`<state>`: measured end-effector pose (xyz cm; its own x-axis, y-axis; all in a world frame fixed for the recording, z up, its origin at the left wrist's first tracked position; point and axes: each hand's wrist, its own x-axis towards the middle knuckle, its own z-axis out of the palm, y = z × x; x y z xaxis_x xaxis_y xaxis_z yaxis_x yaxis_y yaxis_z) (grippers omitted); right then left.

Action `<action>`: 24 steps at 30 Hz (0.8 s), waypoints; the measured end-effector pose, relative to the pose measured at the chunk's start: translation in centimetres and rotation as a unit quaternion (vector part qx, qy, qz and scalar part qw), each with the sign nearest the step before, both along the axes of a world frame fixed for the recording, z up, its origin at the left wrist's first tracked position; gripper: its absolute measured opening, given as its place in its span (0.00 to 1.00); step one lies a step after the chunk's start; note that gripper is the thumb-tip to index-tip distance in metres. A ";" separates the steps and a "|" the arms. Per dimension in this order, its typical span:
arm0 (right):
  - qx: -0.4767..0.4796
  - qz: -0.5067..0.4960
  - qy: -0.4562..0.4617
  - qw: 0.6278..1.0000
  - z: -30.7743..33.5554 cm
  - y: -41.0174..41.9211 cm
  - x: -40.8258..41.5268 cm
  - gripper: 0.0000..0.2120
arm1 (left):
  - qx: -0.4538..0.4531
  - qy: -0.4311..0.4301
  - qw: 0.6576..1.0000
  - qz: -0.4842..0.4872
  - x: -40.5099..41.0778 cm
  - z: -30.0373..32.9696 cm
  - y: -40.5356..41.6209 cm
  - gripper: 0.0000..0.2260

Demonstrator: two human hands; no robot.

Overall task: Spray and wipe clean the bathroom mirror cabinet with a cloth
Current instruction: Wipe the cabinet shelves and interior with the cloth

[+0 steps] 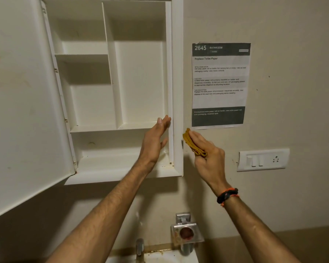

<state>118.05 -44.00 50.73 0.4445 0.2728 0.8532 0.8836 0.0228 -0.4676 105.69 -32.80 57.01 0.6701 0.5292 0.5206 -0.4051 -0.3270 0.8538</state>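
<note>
Pressing folded yellow cloth [193, 143] against outer right side of cabinet [178, 92], right hand [210, 158] grips it, fingers curled round lower folds, cloth bunched between fingertips and white side panel. Left hand [156, 141] flat, fingers straight, resting on inner face of same right frame, grasping nothing. Cabinet door [23, 103] swung wide to left, shelves bare. Printed sheet [219, 84] taped on wall just right of cloth; switch plate [263, 159] further right; tap [140, 247] below.
</note>
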 end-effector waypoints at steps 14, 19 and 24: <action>-0.073 -0.006 0.044 0.996 -8.9 -1.0 -2.0 0.39 | 0.004 0.000 1.000 0.006 0.0 -0.1 -0.3 0.24; -0.095 -0.032 0.018 0.995 -8.4 0.0 -2.3 0.38 | 0.008 0.003 1.000 0.007 0.0 -0.1 -0.3 0.25; -0.121 -0.008 0.070 0.990 -11.3 -0.9 -2.7 0.37 | 0.005 0.004 1.000 0.005 0.0 -0.1 -0.3 0.24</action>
